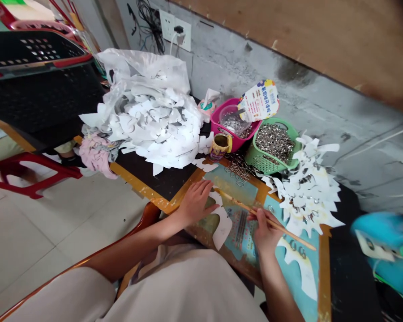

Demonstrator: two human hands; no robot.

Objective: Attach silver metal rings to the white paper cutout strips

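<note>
My left hand [199, 200] lies with fingers stretched out on the upper edge of a white cut-out piece [224, 226] on the table. In my right hand [266, 230] is a long, thin wooden brush [242, 205]. Its yellowish tip meets the top of the same piece, close to my left fingers, and its handle slants down to the right. Another white cut-out piece [300, 264] with metal rings on it lies right of my right hand. Loose metal rings [238, 172] are scattered beyond my hands, beside an open jar [220, 147] with a stained rim.
A large heap of white cut-outs [161, 125] covers the table's left side. Pink [237, 141] and green [272, 163] baskets of metal parts stand by the wall. More cut-outs [312, 188] are piled right. A black crate [43, 89] and red stool [30, 172] are left.
</note>
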